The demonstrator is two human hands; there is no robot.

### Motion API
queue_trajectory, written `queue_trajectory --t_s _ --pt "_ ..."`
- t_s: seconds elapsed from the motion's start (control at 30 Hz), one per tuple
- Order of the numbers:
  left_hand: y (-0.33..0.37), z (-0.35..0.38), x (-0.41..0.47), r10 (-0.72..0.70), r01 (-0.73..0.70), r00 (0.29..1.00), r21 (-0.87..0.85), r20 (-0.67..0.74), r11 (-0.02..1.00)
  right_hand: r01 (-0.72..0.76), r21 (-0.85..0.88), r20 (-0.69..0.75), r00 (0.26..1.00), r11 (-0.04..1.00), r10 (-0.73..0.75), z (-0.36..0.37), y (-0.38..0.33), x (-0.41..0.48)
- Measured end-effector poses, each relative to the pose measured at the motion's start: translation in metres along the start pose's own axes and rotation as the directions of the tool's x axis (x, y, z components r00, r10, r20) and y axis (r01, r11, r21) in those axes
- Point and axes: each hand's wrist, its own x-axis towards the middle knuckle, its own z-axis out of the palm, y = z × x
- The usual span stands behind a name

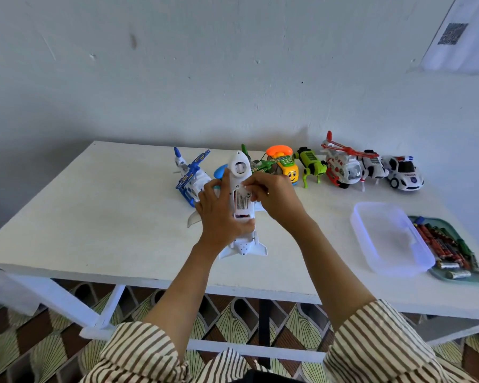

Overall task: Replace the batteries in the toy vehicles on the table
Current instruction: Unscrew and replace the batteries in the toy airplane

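Centre frame: left grip [219, 214] closes around the inverted toy plane [239, 164]; right grip [274, 201] pinches its battery cover [245, 192]. Risk: cover slips from the light pinch, or batteries fall from the open bay

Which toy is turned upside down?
The white airplane, gripped by the left hand and pinched by the right hand: its battery compartment faces up, unlike the other toys.
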Motion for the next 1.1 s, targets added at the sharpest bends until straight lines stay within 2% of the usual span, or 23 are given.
queue_trajectory --t_s 0.53,0.67,0.83,0.9,1.0,1.1 --pt "0.000 0.005 0.001 0.057 -0.056 0.998 0.023 -0.022 0.998 -0.083 -0.001 0.019 0.996 0.997 0.083 0.006 0.013 0.000" --pt "0.003 0.005 0.001 0.048 -0.048 0.999 0.012 0.006 0.999 -0.084 -0.018 -0.084 0.993 0.996 0.082 0.011 0.013 -0.001" --pt "0.003 0.008 0.001 0.063 -0.062 0.998 0.029 -0.015 0.998 -0.163 -0.032 -0.180 0.971 0.986 0.155 0.015 0.014 0.005" --pt "0.005 0.008 0.002 0.052 -0.051 0.998 0.030 -0.019 0.998 -0.229 0.002 -0.161 0.961 0.973 0.227 0.014 0.017 0.007" --pt "0.006 0.008 0.002 0.058 -0.056 0.998 0.043 -0.029 0.997 -0.310 0.041 -0.009 0.950 0.950 0.311 0.011 0.019 0.010" --pt "0.005 0.010 0.002 0.069 -0.068 0.997 0.058 -0.019 0.996 -0.338 0.044 0.088 0.939 0.940 0.333 0.004 0.019 0.016"
